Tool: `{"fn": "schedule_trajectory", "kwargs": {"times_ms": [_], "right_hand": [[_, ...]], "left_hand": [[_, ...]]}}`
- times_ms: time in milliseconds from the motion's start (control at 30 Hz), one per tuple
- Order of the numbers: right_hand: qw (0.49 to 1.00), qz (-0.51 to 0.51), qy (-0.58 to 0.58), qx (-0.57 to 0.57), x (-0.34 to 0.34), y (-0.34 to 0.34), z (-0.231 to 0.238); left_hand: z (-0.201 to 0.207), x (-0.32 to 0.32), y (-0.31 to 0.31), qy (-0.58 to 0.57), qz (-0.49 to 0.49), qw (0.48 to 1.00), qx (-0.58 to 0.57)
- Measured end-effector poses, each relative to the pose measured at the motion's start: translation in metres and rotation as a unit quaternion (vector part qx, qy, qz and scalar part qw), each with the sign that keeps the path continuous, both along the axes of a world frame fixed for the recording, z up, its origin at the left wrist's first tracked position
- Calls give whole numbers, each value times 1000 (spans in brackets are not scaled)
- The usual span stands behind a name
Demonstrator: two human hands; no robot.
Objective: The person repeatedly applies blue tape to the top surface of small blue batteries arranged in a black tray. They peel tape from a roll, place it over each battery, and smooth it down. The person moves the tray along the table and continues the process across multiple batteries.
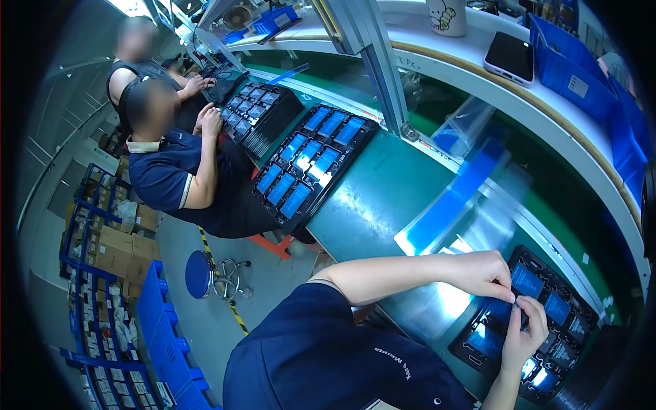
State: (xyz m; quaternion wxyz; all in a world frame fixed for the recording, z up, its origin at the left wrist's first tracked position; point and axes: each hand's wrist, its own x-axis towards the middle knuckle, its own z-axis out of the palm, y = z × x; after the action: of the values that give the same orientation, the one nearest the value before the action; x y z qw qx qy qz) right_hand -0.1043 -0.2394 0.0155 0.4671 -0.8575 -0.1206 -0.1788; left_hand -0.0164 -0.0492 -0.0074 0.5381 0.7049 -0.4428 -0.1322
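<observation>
My left hand (486, 275) reaches in from the left over a black tray (469, 355). Its thumb and fingers are pinched together. Close beside it, my right hand (525, 333) comes up from below, also pinched, the fingertips of both hands nearly meeting. Whatever lies between them is too small or hidden to make out. Under the hands, the tray's pockets hold flat rectangular pieces, some with blue film, such as a blue-faced piece (527, 279) and a dark grey piece (563, 354).
Left along the green bench (362, 198) lie blue film strips (451, 198), a tray of blue pieces (274, 170) and a stack of trays (290, 109). Two people (164, 164) work beyond. A shelf above holds a phone (509, 57), a cup (447, 17) and blue bins (570, 72).
</observation>
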Motion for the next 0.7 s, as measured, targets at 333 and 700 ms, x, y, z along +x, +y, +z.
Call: {"fn": "schedule_trajectory", "kwargs": {"times_ms": [333,700], "right_hand": [[988,85,-65,-112,-1,1,11],[961,161,131,183,-12,-62,8]], "left_hand": [[-10,22,9,165,103,980,-48],[-34,73,42,18,506,862,-39]]}}
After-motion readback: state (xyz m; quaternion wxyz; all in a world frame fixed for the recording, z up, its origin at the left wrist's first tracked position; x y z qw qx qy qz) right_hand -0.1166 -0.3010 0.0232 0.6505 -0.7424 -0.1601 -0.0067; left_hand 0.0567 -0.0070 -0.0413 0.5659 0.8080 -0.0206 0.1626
